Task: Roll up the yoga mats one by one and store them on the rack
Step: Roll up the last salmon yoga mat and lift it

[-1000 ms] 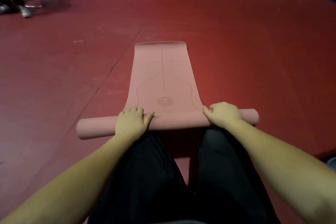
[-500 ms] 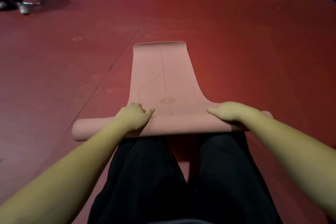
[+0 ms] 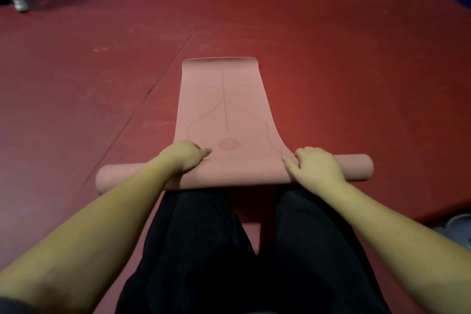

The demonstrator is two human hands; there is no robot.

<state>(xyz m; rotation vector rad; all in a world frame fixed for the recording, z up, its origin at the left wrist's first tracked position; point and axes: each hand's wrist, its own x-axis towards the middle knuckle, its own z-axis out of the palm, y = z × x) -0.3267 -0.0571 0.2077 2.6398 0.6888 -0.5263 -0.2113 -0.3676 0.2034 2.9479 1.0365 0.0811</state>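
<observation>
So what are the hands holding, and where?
Both hands, left hand and right hand, grip the pink yoga mat on its rolled-up part, one toward each end.

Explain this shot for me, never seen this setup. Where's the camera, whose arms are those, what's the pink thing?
There is no machine here. The one picture comes from a wide-angle camera worn on a person's head, looking forward and down, so the arms are the wearer's own and the dark trousers below are their legs. The pink thing is a yoga mat on a red floor. Its near end is already rolled into a tube; the far part lies flat. The left hand and the right hand both rest on the roll, fingers curled over its top. No rack can be made out.
</observation>
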